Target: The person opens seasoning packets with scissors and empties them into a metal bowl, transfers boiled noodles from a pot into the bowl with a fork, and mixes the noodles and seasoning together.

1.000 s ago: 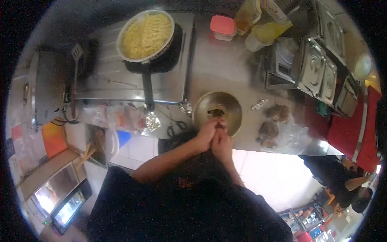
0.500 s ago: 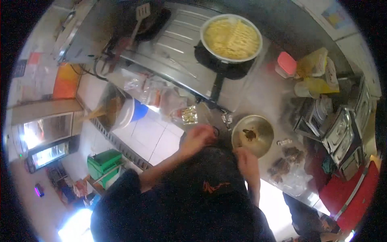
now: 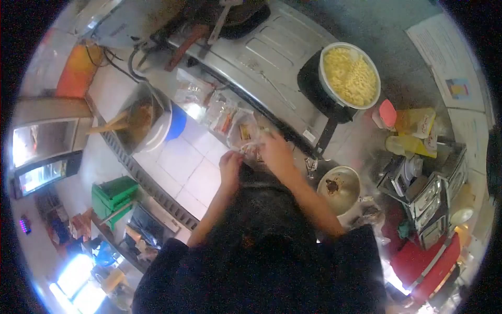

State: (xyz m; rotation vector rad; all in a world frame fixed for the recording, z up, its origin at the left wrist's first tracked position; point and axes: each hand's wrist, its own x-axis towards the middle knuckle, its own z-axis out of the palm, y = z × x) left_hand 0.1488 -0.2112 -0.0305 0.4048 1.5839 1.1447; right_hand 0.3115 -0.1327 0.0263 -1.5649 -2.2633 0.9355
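Note:
A clear plastic bag with small packets in it lies at the counter's front edge. My left hand is closed, its fingertips pinching at the near edge of this bag. At the bag's right side, my right hand has its fingers curled on the plastic; they are partly hidden. More clear bags with packets lie just beyond. To the right of my right forearm stands a metal bowl with a dark brown lump inside. Small foil wrappers lie between the bowl and my right hand.
A pot of curly noodles sits on a black pan on the metal stove. A spatula rests over another pan. At right are a pink-lidded tub, yellow packs and metal containers. A bucket stands at left.
My right hand has left the bowl and moved left to the plastic bag. My left hand has also come to the bag's edge. The view has shifted.

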